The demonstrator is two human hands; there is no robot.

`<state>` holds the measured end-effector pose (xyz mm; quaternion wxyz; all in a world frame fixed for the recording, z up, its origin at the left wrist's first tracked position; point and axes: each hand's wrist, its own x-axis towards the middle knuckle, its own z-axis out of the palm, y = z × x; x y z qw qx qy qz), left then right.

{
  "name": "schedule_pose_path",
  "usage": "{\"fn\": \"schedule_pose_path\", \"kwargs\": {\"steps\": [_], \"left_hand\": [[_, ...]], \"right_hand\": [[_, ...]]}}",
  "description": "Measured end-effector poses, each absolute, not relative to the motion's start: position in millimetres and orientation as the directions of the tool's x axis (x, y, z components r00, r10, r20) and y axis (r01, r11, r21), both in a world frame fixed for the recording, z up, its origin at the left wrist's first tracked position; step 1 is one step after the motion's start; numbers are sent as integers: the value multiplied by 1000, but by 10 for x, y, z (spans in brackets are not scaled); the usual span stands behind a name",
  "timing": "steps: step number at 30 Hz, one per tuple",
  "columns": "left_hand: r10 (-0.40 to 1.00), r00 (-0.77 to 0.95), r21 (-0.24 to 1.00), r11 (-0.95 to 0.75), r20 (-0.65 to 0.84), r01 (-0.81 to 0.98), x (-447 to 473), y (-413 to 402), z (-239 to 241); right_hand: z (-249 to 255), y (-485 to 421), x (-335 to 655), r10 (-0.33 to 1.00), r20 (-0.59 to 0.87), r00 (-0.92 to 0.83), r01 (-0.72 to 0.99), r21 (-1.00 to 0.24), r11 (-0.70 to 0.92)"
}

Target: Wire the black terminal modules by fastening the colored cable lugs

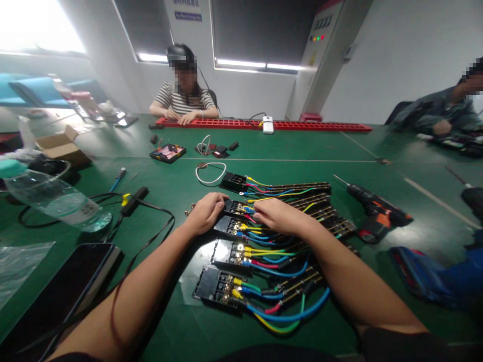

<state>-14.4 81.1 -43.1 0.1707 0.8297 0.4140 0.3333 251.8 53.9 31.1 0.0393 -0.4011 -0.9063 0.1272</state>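
Several black terminal blocks point(226, 254) with yellow, red, blue and green wires lie in a row on the green table point(294, 151). My left hand point(206, 211) rests with curled fingers on the left end of the second block from the far side point(234, 207). My right hand point(277, 215) lies over the coloured wires of that same block, fingers bent down onto them. Whether either hand pinches a small part is hidden. The farthest block point(236, 182) and the two nearest ones lie untouched.
A cordless screwdriver point(373, 211) lies right of the blocks. A water bottle point(53, 198), a phone point(75, 281) and black cables sit on the left. A white cable loop point(211, 173) lies beyond. A seated person works at a red strip point(302, 125) across; another sits far right.
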Motion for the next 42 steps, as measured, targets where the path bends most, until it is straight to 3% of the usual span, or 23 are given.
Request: {"fn": "schedule_pose_path", "kwargs": {"steps": [5, 15, 27, 42], "left_hand": [[779, 344, 488, -606, 524, 628, -133, 831, -453], [781, 377, 399, -593, 499, 700, -154, 775, -498], [593, 265, 356, -722, 760, 594, -104, 771, -512], [604, 259, 379, -721, 754, 580, -78, 758, -491]], "right_hand": [[307, 526, 2497, 752, -30, -659, 724, -295, 623], [301, 522, 2483, 752, -45, -657, 723, -320, 613], [204, 565, 2507, 759, -2, -651, 722, -313, 617], [242, 548, 2497, 770, 5, -638, 735, -294, 611]]}}
